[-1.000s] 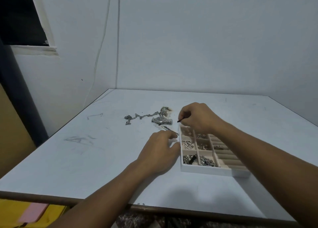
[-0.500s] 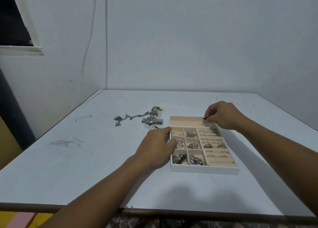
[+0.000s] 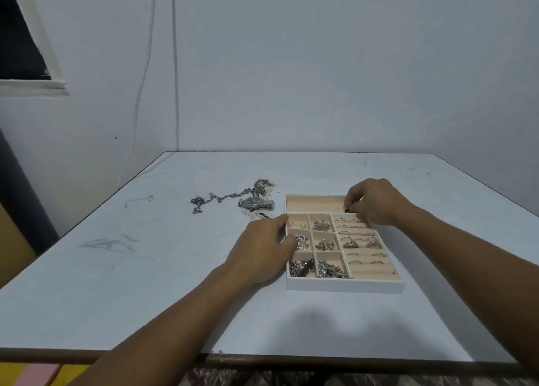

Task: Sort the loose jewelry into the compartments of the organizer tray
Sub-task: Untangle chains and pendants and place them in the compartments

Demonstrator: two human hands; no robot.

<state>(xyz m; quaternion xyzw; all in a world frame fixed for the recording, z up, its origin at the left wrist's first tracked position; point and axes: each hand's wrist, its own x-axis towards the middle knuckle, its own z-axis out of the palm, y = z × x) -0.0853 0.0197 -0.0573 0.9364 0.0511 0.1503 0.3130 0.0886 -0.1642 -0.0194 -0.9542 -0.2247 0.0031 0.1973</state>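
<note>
The white organizer tray (image 3: 344, 285) lies right of centre on the table, its small left compartments holding jewelry and its right side holding rows of rings. My right hand (image 3: 372, 202) pinches a small dark piece (image 3: 347, 209) over the divider between the long top compartment and the ring rows. My left hand (image 3: 262, 250) rests against the tray's left wall, fingers curled along the rim. Loose on the table to the left lie a silver chain (image 3: 215, 199), a wristwatch (image 3: 256, 203) and a brownish pendant (image 3: 262, 186).
A small silvery piece (image 3: 261, 216) lies just beyond my left fingertips. The grey table (image 3: 116, 283) ends at a brown front edge and meets the wall corner at the back. A cable hangs down the wall at the left.
My right hand carried the small dark piece from the tray's left side to its far right part and lowered it to the divider. My left hand stayed at the tray's left wall.
</note>
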